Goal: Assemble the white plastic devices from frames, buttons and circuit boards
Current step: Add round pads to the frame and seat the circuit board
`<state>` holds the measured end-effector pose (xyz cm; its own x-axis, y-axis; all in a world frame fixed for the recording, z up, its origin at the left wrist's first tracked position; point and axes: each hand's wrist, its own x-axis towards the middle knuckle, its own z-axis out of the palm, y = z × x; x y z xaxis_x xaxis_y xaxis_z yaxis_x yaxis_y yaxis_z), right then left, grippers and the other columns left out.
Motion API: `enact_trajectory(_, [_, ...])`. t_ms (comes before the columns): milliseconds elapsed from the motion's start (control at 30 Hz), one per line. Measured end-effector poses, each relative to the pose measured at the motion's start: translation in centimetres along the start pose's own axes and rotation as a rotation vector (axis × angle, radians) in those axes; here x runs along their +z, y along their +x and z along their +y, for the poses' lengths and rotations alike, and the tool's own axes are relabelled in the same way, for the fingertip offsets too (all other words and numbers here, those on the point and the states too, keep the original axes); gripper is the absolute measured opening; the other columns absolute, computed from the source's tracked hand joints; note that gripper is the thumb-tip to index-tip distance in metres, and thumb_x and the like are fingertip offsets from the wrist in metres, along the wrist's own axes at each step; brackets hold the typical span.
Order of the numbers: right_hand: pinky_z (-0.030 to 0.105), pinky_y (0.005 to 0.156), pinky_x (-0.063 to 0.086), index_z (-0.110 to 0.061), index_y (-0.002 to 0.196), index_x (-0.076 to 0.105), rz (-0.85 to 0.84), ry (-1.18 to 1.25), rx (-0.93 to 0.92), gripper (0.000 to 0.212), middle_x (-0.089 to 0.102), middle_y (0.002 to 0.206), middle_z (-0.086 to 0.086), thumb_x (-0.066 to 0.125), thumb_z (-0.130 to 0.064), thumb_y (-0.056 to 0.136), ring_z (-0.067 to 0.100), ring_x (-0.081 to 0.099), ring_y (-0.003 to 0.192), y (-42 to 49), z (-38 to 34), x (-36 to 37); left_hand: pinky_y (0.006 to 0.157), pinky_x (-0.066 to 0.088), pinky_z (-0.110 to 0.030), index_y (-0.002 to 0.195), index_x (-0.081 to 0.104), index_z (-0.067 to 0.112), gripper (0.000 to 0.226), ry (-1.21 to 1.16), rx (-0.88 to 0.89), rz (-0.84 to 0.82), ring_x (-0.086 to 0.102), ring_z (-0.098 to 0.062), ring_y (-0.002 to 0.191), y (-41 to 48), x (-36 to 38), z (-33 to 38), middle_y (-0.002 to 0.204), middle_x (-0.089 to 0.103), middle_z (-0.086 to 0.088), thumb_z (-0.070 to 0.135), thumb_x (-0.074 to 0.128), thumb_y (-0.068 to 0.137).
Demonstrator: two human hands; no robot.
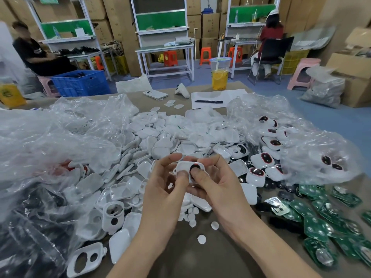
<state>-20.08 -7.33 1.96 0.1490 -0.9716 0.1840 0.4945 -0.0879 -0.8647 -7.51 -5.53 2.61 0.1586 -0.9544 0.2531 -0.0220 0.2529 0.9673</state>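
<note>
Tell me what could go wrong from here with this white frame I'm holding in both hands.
The black button under the thumb of the right hand could seat crooked in the white frame, since the left hand grips only its other end. The loose white discs lie between the forearms; a wrist may sweep them away.

white frame [185,166], black button [195,168] seated, held mid-air

The brown table [190,261] bears white frames [160,137], green circuit boards [321,225], round buttons [201,239].
</note>
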Motion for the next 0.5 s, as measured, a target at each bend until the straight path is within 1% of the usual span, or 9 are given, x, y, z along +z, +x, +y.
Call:
enact_trajectory(67, [0.031, 0.078, 0.061, -0.021, 0.094, 0.063, -0.012, -0.024, -0.005, 0.014, 0.071, 0.119, 0.006, 0.062, -0.007, 0.095, 0.030, 0.073, 0.103, 0.0, -0.2, 0.0, 0.064, 0.048, -0.014, 0.107, 0.064, 0.050, 0.032, 0.042, 0.005, -0.042, 0.064, -0.006, 0.074, 0.2, -0.5, 0.3, 0.099, 0.073, 0.012, 0.019, 0.062, 0.096])
enact_trajectory(167, [0.032, 0.078, 0.061, -0.021, 0.092, 0.062, -0.032, -0.075, -0.019, 0.015, 0.071, 0.118, 0.003, 0.062, -0.006, 0.096, 0.027, 0.072, 0.104, -0.1, -0.5, -0.2, 0.067, 0.049, -0.015, 0.108, 0.066, 0.047, 0.028, 0.113, 0.007, -0.116, 0.062, -0.004, 0.078, 0.6, -1.4, 0.6, 0.103, 0.073, 0.012, 0.022, 0.063, 0.095])
enact_trajectory(233, [0.030, 0.078, 0.060, -0.021, 0.091, 0.061, -0.040, -0.107, -0.023, 0.019, 0.072, 0.116, 0.003, 0.061, -0.003, 0.097, 0.023, 0.073, 0.102, -0.2, -0.6, -0.3, 0.071, 0.053, -0.020, 0.108, 0.068, 0.041, 0.021, 0.152, 0.010, -0.134, 0.064, -0.009, 0.083, 0.5, -1.6, 0.7, 0.104, 0.073, 0.009, 0.027, 0.063, 0.093])
enact_trajectory(300, [0.029, 0.078, 0.060, -0.019, 0.092, 0.057, -0.034, -0.163, -0.031, 0.020, 0.071, 0.118, 0.001, 0.059, 0.000, 0.098, 0.018, 0.073, 0.102, -0.5, -0.6, -0.3, 0.075, 0.054, -0.026, 0.104, 0.070, 0.036, 0.014, 0.199, 0.007, -0.117, 0.065, -0.014, 0.086, 0.1, -1.6, 0.7, 0.101, 0.073, 0.007, 0.026, 0.065, 0.096])
enact_trajectory(333, [0.029, 0.079, 0.060, -0.017, 0.093, 0.055, -0.027, -0.205, -0.038, 0.019, 0.071, 0.118, 0.000, 0.058, 0.001, 0.098, 0.017, 0.072, 0.102, -0.8, -0.7, -0.4, 0.074, 0.053, -0.024, 0.101, 0.071, 0.035, 0.012, 0.220, -0.001, -0.101, 0.066, -0.014, 0.086, -0.2, -1.7, 0.7, 0.098, 0.073, 0.007, 0.025, 0.066, 0.095])
enact_trajectory(400, [0.028, 0.079, 0.059, -0.019, 0.094, 0.055, -0.010, -0.284, -0.049, 0.019, 0.071, 0.115, -0.004, 0.058, -0.001, 0.098, 0.015, 0.073, 0.099, -1.6, -0.8, -0.3, 0.069, 0.049, -0.016, 0.094, 0.071, 0.034, 0.012, 0.235, -0.023, -0.069, 0.068, -0.010, 0.084, -0.8, -1.7, 1.0, 0.092, 0.074, 0.009, 0.023, 0.069, 0.093])
enact_trajectory(433, [0.029, 0.079, 0.060, -0.023, 0.093, 0.057, 0.007, -0.316, -0.048, 0.021, 0.071, 0.113, -0.006, 0.059, -0.003, 0.098, 0.015, 0.073, 0.095, -2.0, -0.8, -0.2, 0.069, 0.048, -0.014, 0.092, 0.071, 0.034, 0.013, 0.248, -0.030, -0.061, 0.068, -0.008, 0.083, -1.1, -1.7, 1.2, 0.090, 0.074, 0.011, 0.021, 0.070, 0.092])
enact_trajectory(500, [0.034, 0.079, 0.061, -0.030, 0.089, 0.060, 0.057, -0.355, -0.015, 0.023, 0.072, 0.109, -0.007, 0.062, -0.008, 0.098, 0.018, 0.075, 0.086, -3.1, -0.7, -0.1, 0.069, 0.049, -0.014, 0.092, 0.070, 0.035, 0.017, 0.307, -0.046, -0.071, 0.069, -0.005, 0.080, -1.8, -1.8, 1.6, 0.086, 0.073, 0.014, 0.019, 0.070, 0.091])
